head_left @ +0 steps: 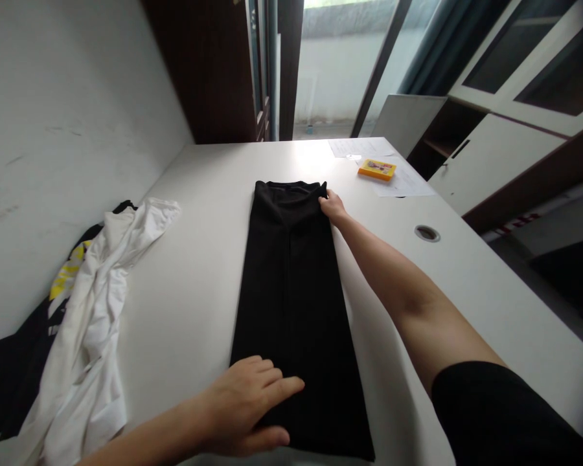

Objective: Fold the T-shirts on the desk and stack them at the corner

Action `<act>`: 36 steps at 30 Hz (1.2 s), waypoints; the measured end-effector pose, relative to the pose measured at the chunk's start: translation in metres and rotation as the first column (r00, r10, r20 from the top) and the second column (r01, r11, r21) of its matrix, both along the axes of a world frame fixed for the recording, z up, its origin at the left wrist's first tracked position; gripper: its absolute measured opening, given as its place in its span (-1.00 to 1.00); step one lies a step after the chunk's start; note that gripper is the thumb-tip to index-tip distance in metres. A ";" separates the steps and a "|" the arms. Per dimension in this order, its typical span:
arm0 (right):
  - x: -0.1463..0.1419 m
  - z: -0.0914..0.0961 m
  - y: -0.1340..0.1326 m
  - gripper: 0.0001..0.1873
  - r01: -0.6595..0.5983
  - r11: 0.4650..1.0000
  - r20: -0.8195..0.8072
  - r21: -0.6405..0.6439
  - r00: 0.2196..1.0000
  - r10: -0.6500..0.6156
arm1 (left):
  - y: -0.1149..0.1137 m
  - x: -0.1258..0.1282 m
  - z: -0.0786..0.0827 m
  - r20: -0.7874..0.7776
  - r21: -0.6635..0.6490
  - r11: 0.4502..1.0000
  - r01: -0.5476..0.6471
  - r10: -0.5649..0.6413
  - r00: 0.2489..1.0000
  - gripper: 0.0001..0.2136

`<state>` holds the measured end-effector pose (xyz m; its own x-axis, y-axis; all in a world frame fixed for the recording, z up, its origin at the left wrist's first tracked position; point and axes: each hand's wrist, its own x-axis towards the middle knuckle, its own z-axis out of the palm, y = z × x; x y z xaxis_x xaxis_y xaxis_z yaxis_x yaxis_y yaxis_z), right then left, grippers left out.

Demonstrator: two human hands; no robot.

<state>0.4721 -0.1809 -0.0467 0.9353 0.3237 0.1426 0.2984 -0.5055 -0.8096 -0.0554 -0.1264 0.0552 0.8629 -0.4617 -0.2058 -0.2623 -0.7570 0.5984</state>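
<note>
Black trousers (291, 285) lie flat and lengthwise on the white table, waistband at the far end and hems close to me. At the far right corner of the waistband, my right hand (332, 206) is closed on the cloth, which rises to a small peak there. Lower down, my left hand (255, 404) lies over the left edge of the legs near the hem. Its fingers are stretched out and it grips nothing.
White clothing (102, 304) and a black garment with yellow print (34, 336) lie heaped along the left wall. A yellow box (377, 169) sits on papers (408, 181) at the far right, beyond a round cable hole (427, 233) in the table (189, 285).
</note>
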 end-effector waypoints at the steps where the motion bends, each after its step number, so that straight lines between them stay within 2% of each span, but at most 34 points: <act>1: -0.001 0.000 -0.001 -0.57 -0.004 1.000 0.003 0.013 1.000 0.004 | -0.002 0.003 -0.003 0.037 0.026 1.000 -0.012 0.011 0.999 -0.42; 3: -0.003 0.001 -0.001 -0.59 -0.011 0.999 0.003 0.038 1.000 0.011 | -0.003 0.010 -0.008 0.118 0.069 0.998 -0.006 -0.002 0.993 -0.47; 5: -0.004 0.003 0.000 -0.62 -0.017 0.998 -0.009 0.052 1.000 0.017 | -0.002 0.014 -0.014 0.172 0.076 0.996 0.054 -0.067 0.983 -0.43; 8: -0.006 0.008 0.001 -0.63 -0.027 0.992 -0.053 0.122 0.998 0.033 | 0.002 0.017 -0.020 0.151 0.055 0.989 0.140 -0.147 0.978 -0.35; 11: -0.005 0.012 0.001 -0.62 -0.016 0.977 -0.119 0.212 0.992 0.042 | 0.004 0.017 -0.022 0.101 0.025 0.981 0.190 -0.192 0.976 -0.36; 13: -0.004 0.013 -0.002 -0.67 0.016 0.992 -0.131 0.124 0.991 0.000 | 0.005 0.018 -0.022 0.105 0.014 0.980 0.198 -0.198 0.975 -0.34; 15: -0.005 0.015 -0.004 -0.75 0.063 0.995 -0.106 -0.073 0.992 -0.071 | 0.006 0.023 -0.022 0.135 0.027 0.987 0.160 -0.162 0.977 -0.32; 17: -0.008 0.018 -0.003 -0.78 0.100 0.969 -0.068 -0.227 0.991 -0.118 | 0.009 0.029 -0.024 0.177 0.065 0.995 0.075 -0.086 0.980 -0.31; 19: -0.012 0.023 0.000 -0.75 0.131 0.954 -0.039 -0.270 0.988 -0.146 | 0.012 0.036 -0.026 0.205 0.113 0.993 -0.018 -0.005 0.979 -0.29; 21: -0.015 0.031 0.008 -0.70 0.143 0.960 -0.027 -0.240 0.988 -0.154 | 0.014 0.040 -0.029 0.207 0.140 0.989 -0.052 0.022 0.978 -0.24; 23: -0.018 0.039 0.019 -0.66 0.118 0.980 -0.056 -0.158 0.990 -0.128 | 0.013 0.041 -0.031 0.192 0.144 0.989 -0.023 -0.005 0.981 -0.20; 27: -0.025 0.052 0.052 -0.60 0.058 0.996 -0.242 0.067 0.969 -0.041 | 0.008 0.036 -0.033 0.178 0.140 0.990 0.013 -0.038 0.983 -0.21; 29: -0.031 0.055 0.068 -0.56 0.056 0.981 -0.378 0.183 0.925 0.018 | 0.006 0.032 -0.033 0.174 0.136 0.990 0.030 -0.053 0.983 -0.21; 32: -0.041 0.051 0.082 -0.56 -0.014 0.949 -0.527 0.315 0.829 0.187 | 0.005 0.028 -0.036 0.184 0.108 0.993 0.052 -0.072 0.980 -0.26; 34: -0.046 0.043 0.084 -0.66 -0.094 0.951 -0.507 0.295 0.828 0.239 | 0.006 0.026 -0.037 0.197 0.084 0.995 0.049 -0.065 0.978 -0.31; 36: -0.050 0.033 0.081 -0.79 -0.180 0.970 -0.357 0.163 0.906 0.229 | 0.006 0.025 -0.038 0.202 0.075 0.996 0.046 -0.060 0.977 -0.34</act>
